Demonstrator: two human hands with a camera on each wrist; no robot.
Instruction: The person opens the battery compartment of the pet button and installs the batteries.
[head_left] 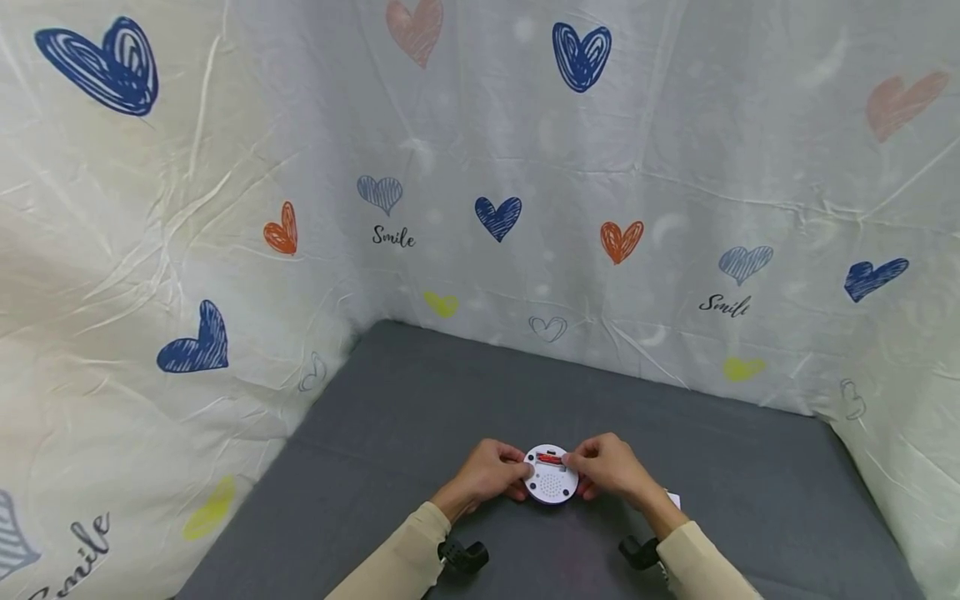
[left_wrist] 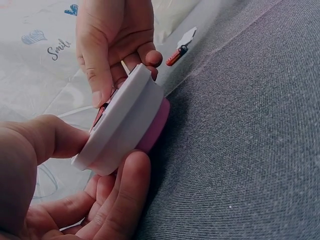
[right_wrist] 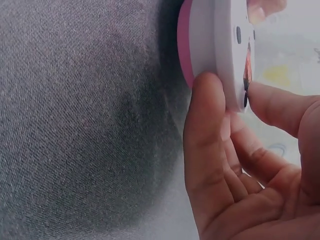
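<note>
A round white device with a pink part on its underside stands tilted in both hands above the grey cloth. Its upturned face has a grid of small holes, dark round feet and an uncovered battery slot. In that slot lies a red battery. My left hand grips the left rim, thumb on the face and fingers underneath. On the right side my right hand pinches the rim; its thumb presses by the battery's end, with fingers beneath the device.
Past the right hand, another red battery with a dark end lies on the cloth beside a small white piece. Grey cloth covers the table. White curtains printed with hearts hang behind and at the sides.
</note>
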